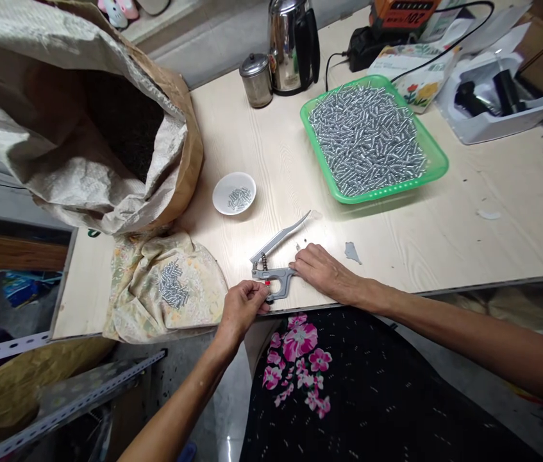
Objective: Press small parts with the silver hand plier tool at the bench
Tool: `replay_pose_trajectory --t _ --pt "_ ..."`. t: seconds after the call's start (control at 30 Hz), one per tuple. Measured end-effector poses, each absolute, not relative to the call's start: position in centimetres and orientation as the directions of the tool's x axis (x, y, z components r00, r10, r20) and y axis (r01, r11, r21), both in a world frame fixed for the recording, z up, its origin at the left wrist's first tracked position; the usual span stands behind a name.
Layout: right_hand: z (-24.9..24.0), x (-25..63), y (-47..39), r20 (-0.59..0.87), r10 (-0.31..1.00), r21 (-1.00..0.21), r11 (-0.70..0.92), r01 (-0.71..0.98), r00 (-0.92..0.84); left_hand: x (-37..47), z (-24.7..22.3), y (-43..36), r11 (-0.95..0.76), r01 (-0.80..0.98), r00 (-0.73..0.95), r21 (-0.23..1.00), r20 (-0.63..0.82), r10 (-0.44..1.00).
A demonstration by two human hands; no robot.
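A grey pair of snap-fastener-style pliers (278, 241) lies near the table's front edge, with a spring and a red piece by its jaw. The upper handle stands apart from the lower one. My right hand (326, 273) is closed on the end of the lower handle. At the jaw, my left hand (245, 310) pinches its thumb and fingers together beside the red piece; whatever is between them is hidden. Left of it, small metal springs (174, 284) lie heaped on a floral cloth (204, 269). A white bowl (220, 188) behind the pliers holds small, pale, short pieces.
A green basket (439, 168) full of metal springs stands at the back right. At the left is a large open sack (175, 160). A kettle (283, 45) and a lidded tin (256, 82) stand at the back. A grey scrap (352, 252) lies right of the pliers.
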State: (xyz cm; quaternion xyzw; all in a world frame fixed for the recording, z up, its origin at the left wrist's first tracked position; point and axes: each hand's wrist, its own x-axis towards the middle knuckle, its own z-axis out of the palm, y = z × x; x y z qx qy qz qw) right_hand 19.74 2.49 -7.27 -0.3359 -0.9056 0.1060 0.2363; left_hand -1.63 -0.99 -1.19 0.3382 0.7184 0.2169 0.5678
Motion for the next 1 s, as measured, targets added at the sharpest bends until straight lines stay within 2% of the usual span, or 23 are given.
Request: replay_pose_trajectory --t 0.17,0.37,0.6,1.0 --pt "-7.4 19.6 2.7 0.325 0.674 -0.327 0.738 0.590 -0.663 -1.6 -1.0 -0.9 0.680 0.267 -0.129 0.683 -0.674 0.728" --pt "-6.1 20.6 3.7 0.238 0.697 -0.393 0.706 0.589 -0.677 -1.5 -0.8 -0.5 0.705 0.301 -0.145 0.642 -0.700 0.700" --pt "-4.3 21.7 7.3 0.110 0.644 -0.325 0.743 0.585 -0.757 -1.3 -0.8 -0.4 0.721 0.317 -0.183 0.617 -0.706 0.684" --pt "-3.0 21.3 7.5 0.059 0.648 -0.249 0.746 0.617 -0.759 -1.7 -1.4 -0.5 0.692 0.403 -0.160 0.599 -0.699 0.697"
